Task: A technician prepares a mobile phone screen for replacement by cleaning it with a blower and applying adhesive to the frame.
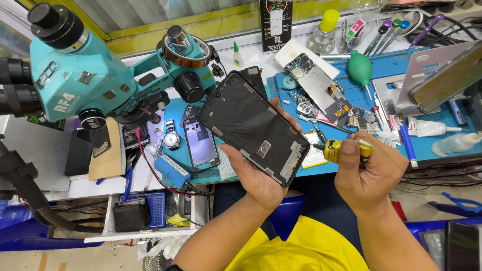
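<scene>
Head | blue mat (391, 65) on cluttered white bench (60, 145) | teal microscope (80, 75)

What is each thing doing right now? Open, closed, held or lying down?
Left hand: holds the phone screen panel.
Phone screen panel: detached, tilted, inner side up.
Right hand: closed around the yellow glue tube.
Yellow glue tube: held, tip toward the panel edge.
Phone body: opened, lying flat on the blue mat.
Wristwatch: lying flat.
</scene>
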